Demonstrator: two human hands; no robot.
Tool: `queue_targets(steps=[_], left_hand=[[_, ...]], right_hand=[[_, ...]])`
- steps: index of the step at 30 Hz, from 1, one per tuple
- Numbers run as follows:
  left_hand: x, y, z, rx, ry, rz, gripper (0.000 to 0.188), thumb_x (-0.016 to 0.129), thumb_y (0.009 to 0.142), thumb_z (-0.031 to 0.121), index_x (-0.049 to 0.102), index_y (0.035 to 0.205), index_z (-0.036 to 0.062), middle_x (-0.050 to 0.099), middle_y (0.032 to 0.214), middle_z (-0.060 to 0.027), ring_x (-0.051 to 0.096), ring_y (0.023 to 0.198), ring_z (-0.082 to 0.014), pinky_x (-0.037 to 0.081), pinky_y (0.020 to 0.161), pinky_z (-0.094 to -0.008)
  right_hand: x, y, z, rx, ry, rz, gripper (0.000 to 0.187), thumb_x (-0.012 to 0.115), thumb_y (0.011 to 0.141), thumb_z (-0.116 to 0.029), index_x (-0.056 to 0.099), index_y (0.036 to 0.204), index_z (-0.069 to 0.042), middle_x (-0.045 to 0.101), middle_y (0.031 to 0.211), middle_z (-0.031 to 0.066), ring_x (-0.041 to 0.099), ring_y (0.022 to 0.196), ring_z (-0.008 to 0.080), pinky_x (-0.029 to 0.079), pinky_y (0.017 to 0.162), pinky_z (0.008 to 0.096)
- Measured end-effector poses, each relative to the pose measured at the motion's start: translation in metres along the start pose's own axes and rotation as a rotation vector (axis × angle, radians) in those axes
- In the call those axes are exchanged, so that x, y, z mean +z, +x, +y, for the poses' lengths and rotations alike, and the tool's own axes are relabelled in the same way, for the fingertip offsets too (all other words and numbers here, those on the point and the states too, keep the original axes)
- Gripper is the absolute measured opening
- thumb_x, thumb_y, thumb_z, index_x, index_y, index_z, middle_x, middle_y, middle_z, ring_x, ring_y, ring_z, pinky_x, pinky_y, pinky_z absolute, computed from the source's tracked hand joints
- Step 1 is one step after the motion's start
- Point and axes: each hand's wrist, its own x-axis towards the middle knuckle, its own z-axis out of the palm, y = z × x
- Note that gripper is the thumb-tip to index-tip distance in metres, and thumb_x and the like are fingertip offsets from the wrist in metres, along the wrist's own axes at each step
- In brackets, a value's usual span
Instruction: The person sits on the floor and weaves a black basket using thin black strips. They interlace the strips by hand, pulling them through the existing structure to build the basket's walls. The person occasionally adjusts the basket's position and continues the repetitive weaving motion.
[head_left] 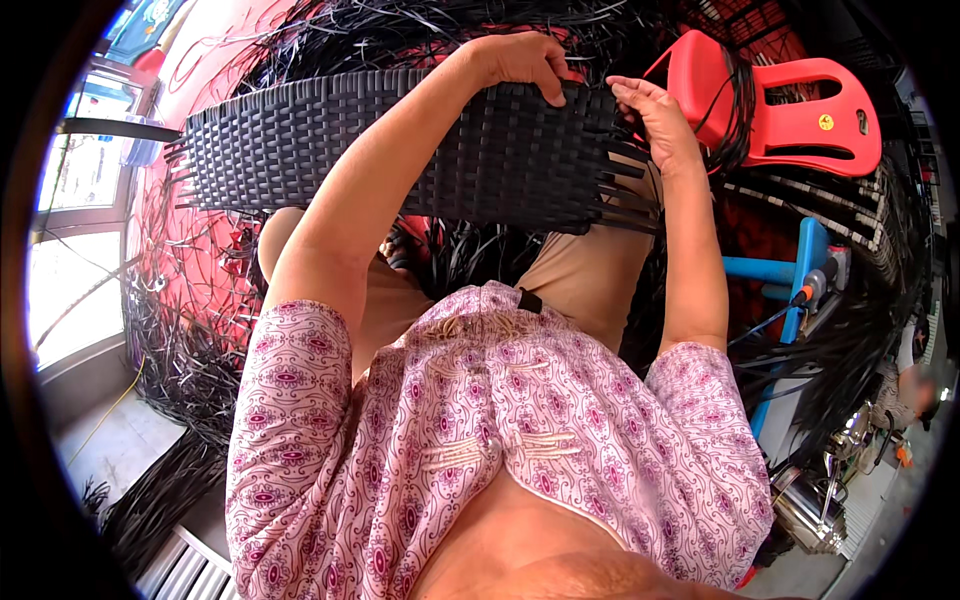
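Note:
A long woven panel [400, 150] of flat black strips lies across my knees, with loose strip ends [628, 190] sticking out at its right end. My left hand [525, 68] reaches over to the panel's far edge near the right corner. Its fingers are bent over that edge and the thumb presses on the near face. At the far right corner my right hand [655, 112] is closed in a pinch, thumb against forefinger, on what looks like a thin black strip; its end is hard to see.
A red plastic chair [815, 115] with a bundle of black strips over it stands at the right. Below it are a blue frame [808, 260] and a tool with a grey-and-orange grip [818, 282]. Heaps of loose black strips [190, 340] cover the red floor. A silver metal vessel [810, 510] stands lower right.

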Motion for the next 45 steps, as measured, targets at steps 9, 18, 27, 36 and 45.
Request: queue_targets(steps=[9, 18, 27, 36, 45], left_hand=[[-0.001, -0.002, -0.002, 0.057, 0.011, -0.003, 0.038, 0.087, 0.066, 0.017, 0.067, 0.095, 0.0025, 0.057, 0.084, 0.0016, 0.053, 0.08, -0.0119, 0.043, 0.072, -0.0278], [0.0, -0.005, -0.002, 0.122, -0.013, -0.017, 0.034, 0.085, 0.067, 0.016, 0.067, 0.092, 0.003, 0.057, 0.082, 0.0018, 0.053, 0.079, -0.0113, 0.043, 0.071, -0.028], [0.001, -0.017, 0.003, 0.228, 0.119, 0.002, 0.028, 0.083, 0.07, 0.016, 0.066, 0.089, 0.0037, 0.056, 0.078, 0.001, 0.054, 0.076, -0.0122, 0.045, 0.07, -0.03], [0.021, -0.047, 0.001, 0.46, 0.351, 0.332, 0.031, 0.081, 0.074, 0.018, 0.065, 0.099, 0.0053, 0.061, 0.1, -0.0077, 0.062, 0.096, -0.0249, 0.052, 0.085, -0.0371], [0.039, -0.07, 0.005, 0.428, 0.371, 0.334, 0.026, 0.081, 0.074, 0.017, 0.065, 0.092, 0.0081, 0.059, 0.093, -0.0056, 0.061, 0.096, -0.0271, 0.051, 0.082, -0.0383]], right_hand=[[0.009, -0.001, 0.001, -0.115, 0.12, 0.001, 0.038, 0.067, 0.091, -0.008, 0.062, 0.128, -0.001, 0.056, 0.076, -0.0081, 0.046, 0.064, 0.0014, 0.036, 0.059, 0.0179], [0.008, -0.011, 0.01, -0.139, 0.233, -0.058, 0.037, 0.064, 0.091, -0.007, 0.06, 0.128, -0.001, 0.052, 0.075, -0.0079, 0.044, 0.063, 0.002, 0.035, 0.059, 0.0163], [0.003, -0.033, 0.005, -0.144, 0.086, -0.165, 0.04, 0.066, 0.09, -0.01, 0.057, 0.128, 0.0, 0.049, 0.072, -0.0092, 0.042, 0.063, 0.001, 0.034, 0.059, 0.0163], [0.008, -0.046, -0.002, -0.196, -0.22, -0.035, 0.041, 0.067, 0.09, -0.01, 0.058, 0.129, 0.0, 0.051, 0.07, -0.0071, 0.047, 0.065, 0.0016, 0.039, 0.061, 0.0186], [0.01, -0.065, 0.021, -0.173, -0.199, 0.003, 0.045, 0.07, 0.088, -0.01, 0.058, 0.13, 0.001, 0.06, 0.075, -0.0038, 0.053, 0.069, 0.0034, 0.045, 0.067, 0.0196]])
